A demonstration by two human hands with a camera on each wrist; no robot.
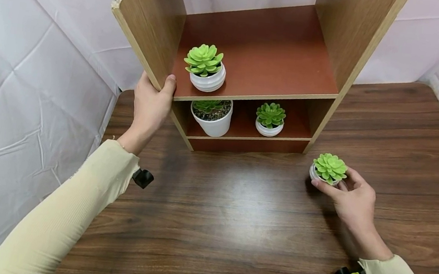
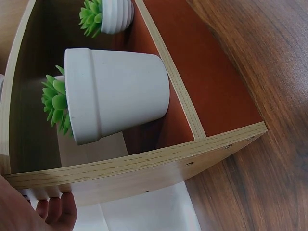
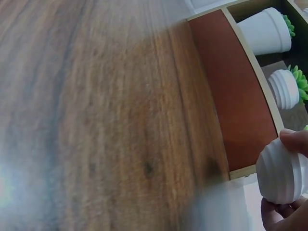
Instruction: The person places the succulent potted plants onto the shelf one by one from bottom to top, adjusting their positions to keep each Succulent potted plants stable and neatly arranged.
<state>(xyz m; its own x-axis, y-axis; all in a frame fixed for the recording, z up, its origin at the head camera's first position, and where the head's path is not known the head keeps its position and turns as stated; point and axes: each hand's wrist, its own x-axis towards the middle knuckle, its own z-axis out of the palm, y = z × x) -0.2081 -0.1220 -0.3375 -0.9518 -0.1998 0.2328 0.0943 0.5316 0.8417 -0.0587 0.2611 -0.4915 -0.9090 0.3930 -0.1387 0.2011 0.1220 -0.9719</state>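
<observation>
My left hand (image 1: 152, 102) grips the left side panel of a wooden shelf unit (image 1: 242, 95), thumb on the inner face and fingers behind. To the right, in front of the unit, my right hand (image 1: 352, 199) holds a small succulent in a white ribbed pot (image 3: 276, 173) between thumb and fingers, upright over the tabletop. Another small potted succulent (image 1: 206, 74) stands at the left front of the middle shelf. On the low shelf sit a larger white pot with a succulent (image 2: 115, 91) at left and a small potted succulent (image 1: 270, 120) at right.
A dark wood-grain table (image 1: 209, 226) lies under everything. White sheeting (image 1: 10, 86) hangs at the left, and pale panels (image 1: 430, 39) stand behind and at the right. The unit's right side panel (image 1: 355, 48) rises between the shelves and my right hand.
</observation>
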